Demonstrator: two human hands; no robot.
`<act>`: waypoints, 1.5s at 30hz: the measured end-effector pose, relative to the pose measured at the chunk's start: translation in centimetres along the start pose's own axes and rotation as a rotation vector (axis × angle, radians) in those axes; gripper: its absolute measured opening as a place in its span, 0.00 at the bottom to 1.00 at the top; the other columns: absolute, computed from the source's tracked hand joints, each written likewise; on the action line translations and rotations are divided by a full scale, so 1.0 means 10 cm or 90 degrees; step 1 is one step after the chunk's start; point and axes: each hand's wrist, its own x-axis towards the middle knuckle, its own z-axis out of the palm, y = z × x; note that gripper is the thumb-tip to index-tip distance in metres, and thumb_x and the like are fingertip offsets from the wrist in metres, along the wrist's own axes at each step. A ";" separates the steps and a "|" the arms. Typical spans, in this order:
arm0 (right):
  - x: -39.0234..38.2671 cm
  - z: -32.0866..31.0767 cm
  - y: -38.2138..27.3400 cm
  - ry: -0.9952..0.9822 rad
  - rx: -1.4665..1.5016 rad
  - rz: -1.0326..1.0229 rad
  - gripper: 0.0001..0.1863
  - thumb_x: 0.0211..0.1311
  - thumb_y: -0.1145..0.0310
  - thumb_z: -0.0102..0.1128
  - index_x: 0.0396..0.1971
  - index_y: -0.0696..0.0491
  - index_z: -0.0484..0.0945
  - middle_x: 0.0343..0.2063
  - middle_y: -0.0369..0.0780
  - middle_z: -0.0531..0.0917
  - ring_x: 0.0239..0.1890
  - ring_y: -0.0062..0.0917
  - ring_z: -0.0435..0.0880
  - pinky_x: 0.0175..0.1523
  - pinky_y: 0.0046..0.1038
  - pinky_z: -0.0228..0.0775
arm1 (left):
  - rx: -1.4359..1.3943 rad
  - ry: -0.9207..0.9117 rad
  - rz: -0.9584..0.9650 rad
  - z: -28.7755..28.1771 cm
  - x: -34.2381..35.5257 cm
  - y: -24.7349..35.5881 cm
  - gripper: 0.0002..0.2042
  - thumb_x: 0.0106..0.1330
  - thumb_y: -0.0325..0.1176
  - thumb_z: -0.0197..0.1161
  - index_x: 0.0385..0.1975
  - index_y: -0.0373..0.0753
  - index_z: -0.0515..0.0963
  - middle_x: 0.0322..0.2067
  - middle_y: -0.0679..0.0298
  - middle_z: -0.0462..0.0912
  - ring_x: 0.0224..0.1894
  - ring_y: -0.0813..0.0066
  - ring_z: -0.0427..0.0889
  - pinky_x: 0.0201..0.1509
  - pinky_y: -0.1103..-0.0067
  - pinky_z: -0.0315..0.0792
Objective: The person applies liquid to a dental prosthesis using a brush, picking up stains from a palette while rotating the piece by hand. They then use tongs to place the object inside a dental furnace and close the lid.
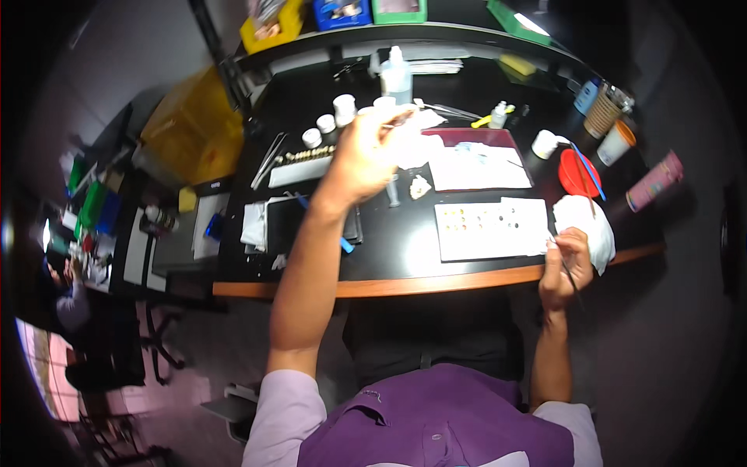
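A black counter (389, 268) spans the middle; a colour-dotted white panel (478, 247) lies right of centre, a white wad (601, 241) beside it. Left hand (366, 159), upper centre: grip lost in glare. Right hand (566, 265), right of centre, pinches a slim dark tool (576, 293), best held lightly.

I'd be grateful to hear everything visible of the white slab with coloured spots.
The white slab is flat and rectangular; its material is unclear. Small yellow, brownish and dark spots run in rows across it. It lies on the black tabletop near the wooden front edge. The right hand is by its right end; contact is unclear.
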 end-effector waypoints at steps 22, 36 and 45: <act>-0.18 -0.07 0.11 -0.022 0.057 0.015 0.07 0.63 0.85 0.55 0.40 0.61 0.76 0.44 0.47 0.77 0.52 0.32 0.77 0.60 0.31 0.70 | 0.194 0.240 -0.343 -1.32 -1.16 0.12 0.13 0.69 0.17 0.62 0.52 0.23 0.81 0.36 0.60 0.84 0.33 0.78 0.85 0.37 0.81 0.86; -0.11 -0.05 0.14 -0.011 0.050 -0.006 0.08 0.59 0.84 0.61 0.38 0.60 0.78 0.43 0.46 0.78 0.49 0.30 0.79 0.56 0.27 0.74 | -0.045 0.088 -0.325 -0.25 -1.11 0.29 0.15 0.71 0.21 0.65 0.55 0.23 0.79 0.37 0.57 0.87 0.37 0.74 0.90 0.47 0.78 0.88; -0.14 -0.21 0.15 0.000 0.050 0.010 0.08 0.63 0.86 0.57 0.40 0.61 0.77 0.46 0.46 0.77 0.49 0.28 0.79 0.55 0.24 0.72 | -0.053 0.017 -0.220 0.22 -1.15 0.34 0.13 0.71 0.21 0.64 0.53 0.28 0.83 0.42 0.62 0.81 0.38 0.79 0.85 0.36 0.84 0.81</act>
